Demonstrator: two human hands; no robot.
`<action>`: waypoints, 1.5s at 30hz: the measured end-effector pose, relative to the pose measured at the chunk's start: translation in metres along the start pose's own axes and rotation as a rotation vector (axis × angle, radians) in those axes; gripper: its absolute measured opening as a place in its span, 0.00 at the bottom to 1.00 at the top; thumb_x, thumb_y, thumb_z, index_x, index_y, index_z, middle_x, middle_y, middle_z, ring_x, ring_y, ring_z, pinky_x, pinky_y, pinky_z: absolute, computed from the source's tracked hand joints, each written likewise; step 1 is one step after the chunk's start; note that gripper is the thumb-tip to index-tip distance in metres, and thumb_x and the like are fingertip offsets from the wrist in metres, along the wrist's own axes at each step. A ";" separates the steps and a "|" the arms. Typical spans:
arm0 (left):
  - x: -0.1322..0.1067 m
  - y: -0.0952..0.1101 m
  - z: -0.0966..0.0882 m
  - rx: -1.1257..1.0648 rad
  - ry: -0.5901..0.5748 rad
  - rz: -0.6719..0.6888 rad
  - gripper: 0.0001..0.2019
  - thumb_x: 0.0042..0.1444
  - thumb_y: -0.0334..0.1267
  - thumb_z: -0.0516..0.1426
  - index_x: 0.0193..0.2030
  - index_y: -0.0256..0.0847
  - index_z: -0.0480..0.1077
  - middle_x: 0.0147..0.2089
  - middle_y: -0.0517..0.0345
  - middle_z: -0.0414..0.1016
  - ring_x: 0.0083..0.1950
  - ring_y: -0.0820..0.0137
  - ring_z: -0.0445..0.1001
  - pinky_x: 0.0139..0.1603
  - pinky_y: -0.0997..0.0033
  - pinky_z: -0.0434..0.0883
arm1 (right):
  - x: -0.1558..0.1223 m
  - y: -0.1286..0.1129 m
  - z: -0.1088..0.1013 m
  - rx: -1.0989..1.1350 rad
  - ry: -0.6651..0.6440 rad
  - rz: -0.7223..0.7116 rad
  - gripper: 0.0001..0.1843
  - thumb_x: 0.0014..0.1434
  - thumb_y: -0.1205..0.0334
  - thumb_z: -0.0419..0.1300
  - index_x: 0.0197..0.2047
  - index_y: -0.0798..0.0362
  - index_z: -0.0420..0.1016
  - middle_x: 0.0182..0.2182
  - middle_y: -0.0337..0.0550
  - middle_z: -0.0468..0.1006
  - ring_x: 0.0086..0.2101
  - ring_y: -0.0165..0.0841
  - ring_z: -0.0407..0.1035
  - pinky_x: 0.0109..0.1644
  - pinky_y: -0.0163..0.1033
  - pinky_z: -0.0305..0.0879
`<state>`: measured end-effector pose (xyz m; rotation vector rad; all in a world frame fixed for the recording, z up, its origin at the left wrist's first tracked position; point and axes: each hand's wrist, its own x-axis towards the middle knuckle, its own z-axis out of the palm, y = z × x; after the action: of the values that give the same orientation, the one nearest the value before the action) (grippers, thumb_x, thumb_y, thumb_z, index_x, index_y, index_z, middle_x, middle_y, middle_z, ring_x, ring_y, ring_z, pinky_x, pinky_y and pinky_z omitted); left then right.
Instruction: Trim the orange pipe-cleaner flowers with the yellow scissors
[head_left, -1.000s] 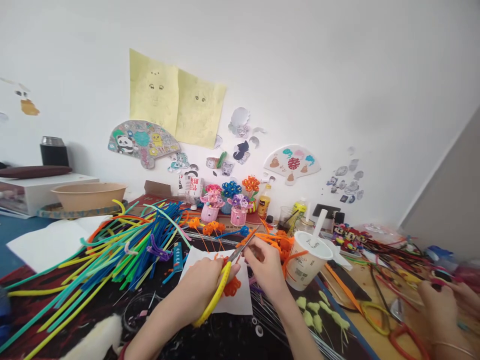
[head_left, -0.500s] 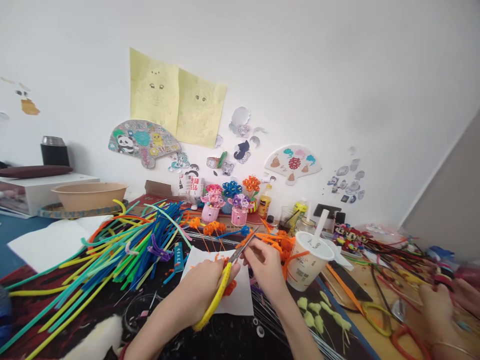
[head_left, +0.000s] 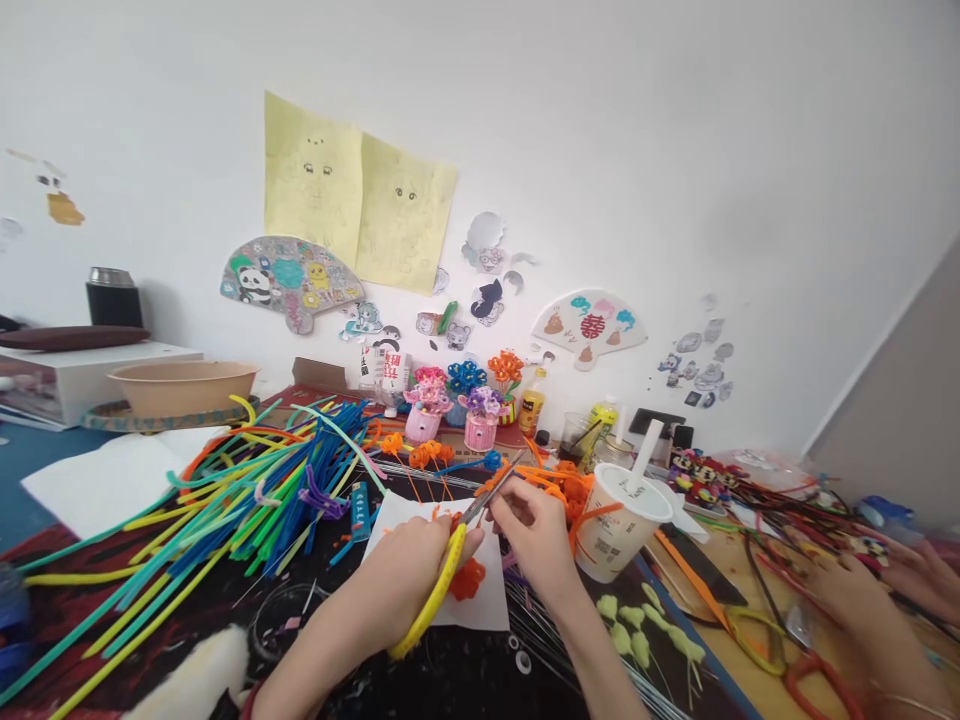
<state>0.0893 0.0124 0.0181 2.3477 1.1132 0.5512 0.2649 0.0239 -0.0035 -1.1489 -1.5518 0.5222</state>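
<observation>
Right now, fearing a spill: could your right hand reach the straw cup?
Probably yes: the right hand sits just beside the plastic cup, only loose orange pipe cleaners between.

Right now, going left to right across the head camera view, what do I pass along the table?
Colored pipe cleaners → yellow scissors → right hand → plastic cup → another person's hand
</observation>
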 end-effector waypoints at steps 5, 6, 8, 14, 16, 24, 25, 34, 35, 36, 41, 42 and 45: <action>0.001 -0.002 0.001 0.015 0.025 -0.024 0.18 0.63 0.51 0.43 0.32 0.43 0.64 0.27 0.55 0.73 0.28 0.65 0.70 0.33 0.67 0.63 | 0.000 0.000 -0.001 -0.013 0.008 -0.008 0.12 0.56 0.60 0.57 0.24 0.54 0.70 0.20 0.37 0.70 0.22 0.30 0.63 0.26 0.34 0.58; 0.002 -0.003 0.002 0.016 0.034 -0.042 0.18 0.63 0.52 0.43 0.33 0.43 0.64 0.28 0.54 0.74 0.29 0.64 0.71 0.33 0.67 0.62 | 0.000 0.000 -0.001 -0.012 0.008 -0.011 0.12 0.56 0.60 0.57 0.24 0.54 0.70 0.20 0.37 0.70 0.22 0.30 0.63 0.26 0.34 0.59; 0.004 -0.002 0.003 0.018 0.058 -0.072 0.20 0.62 0.55 0.43 0.34 0.43 0.64 0.27 0.53 0.74 0.29 0.62 0.72 0.31 0.67 0.61 | 0.000 0.000 0.000 -0.009 0.003 -0.019 0.12 0.57 0.59 0.57 0.24 0.54 0.71 0.21 0.38 0.71 0.23 0.30 0.64 0.26 0.34 0.59; 0.003 0.001 0.003 -0.013 0.114 -0.063 0.21 0.61 0.57 0.45 0.31 0.45 0.66 0.28 0.55 0.74 0.31 0.63 0.73 0.33 0.69 0.62 | 0.000 -0.001 0.000 -0.012 0.009 -0.037 0.13 0.57 0.59 0.57 0.24 0.54 0.72 0.21 0.39 0.72 0.24 0.31 0.65 0.28 0.34 0.60; 0.003 0.001 0.004 -0.016 0.114 -0.066 0.21 0.62 0.56 0.44 0.31 0.44 0.66 0.28 0.55 0.75 0.31 0.63 0.73 0.33 0.69 0.62 | 0.000 -0.001 -0.001 -0.014 0.019 -0.040 0.13 0.57 0.59 0.57 0.23 0.54 0.72 0.22 0.39 0.73 0.24 0.31 0.65 0.28 0.34 0.61; 0.005 0.003 0.005 0.035 0.090 -0.099 0.21 0.63 0.56 0.41 0.34 0.43 0.65 0.27 0.53 0.74 0.30 0.59 0.73 0.31 0.67 0.60 | -0.001 0.000 -0.001 -0.019 0.013 -0.062 0.11 0.57 0.60 0.57 0.25 0.54 0.72 0.21 0.37 0.70 0.24 0.30 0.62 0.28 0.34 0.59; 0.005 0.003 0.005 0.035 0.087 -0.095 0.21 0.63 0.56 0.42 0.34 0.43 0.65 0.28 0.53 0.74 0.31 0.59 0.74 0.32 0.67 0.60 | -0.001 -0.001 -0.001 -0.020 0.012 -0.064 0.10 0.57 0.61 0.57 0.26 0.54 0.72 0.21 0.37 0.69 0.23 0.30 0.61 0.28 0.34 0.58; 0.006 -0.002 0.006 0.003 0.083 -0.108 0.21 0.62 0.57 0.42 0.32 0.43 0.63 0.27 0.53 0.73 0.30 0.60 0.72 0.32 0.66 0.58 | -0.001 -0.003 -0.001 -0.058 0.023 -0.093 0.09 0.55 0.63 0.56 0.23 0.53 0.69 0.20 0.35 0.66 0.23 0.30 0.58 0.28 0.34 0.57; 0.006 -0.002 0.006 -0.006 0.088 -0.113 0.21 0.61 0.58 0.43 0.32 0.43 0.62 0.26 0.54 0.73 0.29 0.61 0.71 0.31 0.66 0.58 | -0.001 -0.003 -0.001 -0.062 0.020 -0.098 0.09 0.55 0.63 0.56 0.23 0.53 0.69 0.20 0.35 0.65 0.23 0.30 0.58 0.27 0.33 0.56; 0.005 -0.001 0.006 -0.021 0.092 -0.114 0.21 0.60 0.58 0.44 0.31 0.44 0.63 0.26 0.55 0.73 0.28 0.61 0.71 0.31 0.66 0.58 | -0.001 -0.003 -0.001 -0.065 0.017 -0.103 0.09 0.55 0.64 0.56 0.23 0.53 0.69 0.20 0.35 0.65 0.23 0.30 0.57 0.27 0.33 0.56; 0.005 0.004 0.003 -0.130 0.091 -0.083 0.21 0.58 0.60 0.47 0.28 0.45 0.64 0.26 0.59 0.72 0.28 0.66 0.70 0.32 0.69 0.60 | -0.001 -0.004 0.000 -0.078 0.007 -0.116 0.09 0.54 0.65 0.56 0.23 0.53 0.69 0.20 0.35 0.65 0.22 0.29 0.57 0.27 0.33 0.54; 0.005 0.004 0.002 -0.154 0.086 -0.083 0.21 0.58 0.60 0.48 0.28 0.45 0.64 0.24 0.60 0.71 0.27 0.67 0.69 0.31 0.69 0.60 | -0.001 -0.005 0.000 -0.079 0.007 -0.115 0.09 0.54 0.65 0.56 0.23 0.53 0.69 0.20 0.35 0.66 0.22 0.29 0.57 0.27 0.33 0.55; 0.005 0.004 0.000 -0.228 0.067 -0.100 0.21 0.56 0.61 0.50 0.26 0.44 0.63 0.22 0.62 0.68 0.25 0.68 0.65 0.30 0.69 0.59 | -0.001 -0.006 -0.001 -0.073 0.006 -0.104 0.09 0.54 0.64 0.56 0.23 0.53 0.70 0.20 0.35 0.66 0.23 0.29 0.59 0.28 0.33 0.56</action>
<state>0.0949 0.0144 0.0211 2.0806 1.1270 0.6867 0.2637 0.0206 0.0011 -1.1171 -1.6272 0.3946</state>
